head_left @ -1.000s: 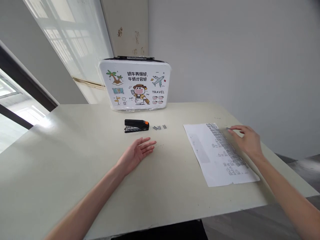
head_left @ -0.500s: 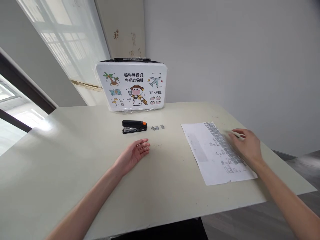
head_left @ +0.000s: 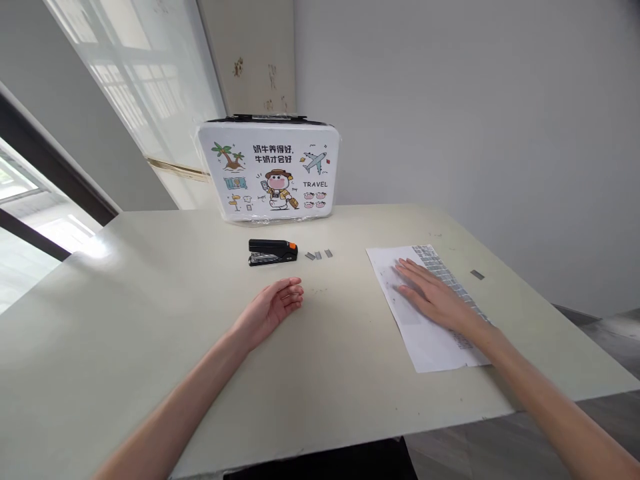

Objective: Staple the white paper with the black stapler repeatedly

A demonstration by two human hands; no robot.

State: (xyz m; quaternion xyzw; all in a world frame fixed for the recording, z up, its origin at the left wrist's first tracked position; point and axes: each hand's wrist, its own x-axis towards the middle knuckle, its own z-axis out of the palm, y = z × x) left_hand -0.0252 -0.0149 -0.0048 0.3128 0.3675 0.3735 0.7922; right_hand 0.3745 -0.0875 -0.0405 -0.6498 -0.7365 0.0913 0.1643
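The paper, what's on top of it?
The right hand is over the paper, with printed marks visible beside it. Anything printed under the hand is covered.

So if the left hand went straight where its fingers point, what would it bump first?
The left hand would probably meet the paper first, passing this side of the staple strips. Its height is unclear, so it might slide over.

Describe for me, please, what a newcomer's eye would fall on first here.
Probably the white cartoon-printed case, standing upright at the back of the table. Next, likely, the black-and-orange stapler lying in front of it. On the right, the right hand spreads over a printed sheet.
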